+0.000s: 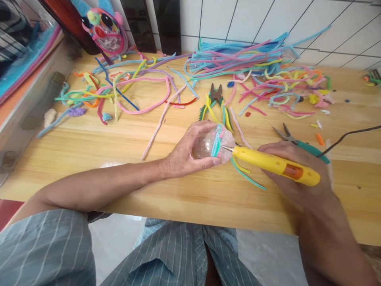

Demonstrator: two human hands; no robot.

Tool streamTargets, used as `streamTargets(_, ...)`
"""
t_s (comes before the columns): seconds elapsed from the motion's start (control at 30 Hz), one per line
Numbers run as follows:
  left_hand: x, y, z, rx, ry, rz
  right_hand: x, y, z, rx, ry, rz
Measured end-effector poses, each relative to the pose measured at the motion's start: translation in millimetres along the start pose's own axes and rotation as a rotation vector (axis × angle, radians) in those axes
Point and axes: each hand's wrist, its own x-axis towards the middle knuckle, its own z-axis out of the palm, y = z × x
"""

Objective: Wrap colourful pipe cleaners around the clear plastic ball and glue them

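My left hand (187, 153) is closed around a clear plastic ball (204, 147) with pipe cleaners (217, 141) in turquoise and pink banded across it. One side of the ball looks whitish and crinkled. In my right hand (294, 167) is a yellow hot glue gun (268, 161), held around its body. Its metal nozzle points left and meets, or nearly meets, the pipe cleaner band. Yellow and turquoise pipe cleaner ends hang below the ball toward the table's front. Just behind the ball lie pliers (216, 95) with green and yellow handles, jaws apart.
Loose pipe cleaners (143, 103) spread over the left of the wooden table (119, 139), with a thick bundle (238, 59) at the back wall. More scraps (285, 95) lie right, near teal-handled pliers (297, 143). A decorated figure (107, 35) stands back left, beside a plastic bin (32, 103).
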Motion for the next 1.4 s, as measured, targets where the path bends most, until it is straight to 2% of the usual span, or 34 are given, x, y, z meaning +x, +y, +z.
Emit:
streamTargets(0.4,0.7,0.5,-0.6,0.002,-0.006,-0.001,4.3,1.8,-4.9,-0.041,-0.121,-0.081)
streamTargets(0.63,1.1,0.6,-0.6,0.013,-0.012,0.000,0.2,-2.0,-0.5,-0.019,0.002,0.023)
streamTargets(0.93,0.4,0.2,-0.8,0.003,-0.015,0.012,3.6,-1.7,-3.2,-0.016,-0.024,-0.035)
streamTargets(1.4,0.1,0.8,-1.2,-0.010,-0.017,0.013,0.1,-0.8,-2.9,-0.029,-0.040,0.003)
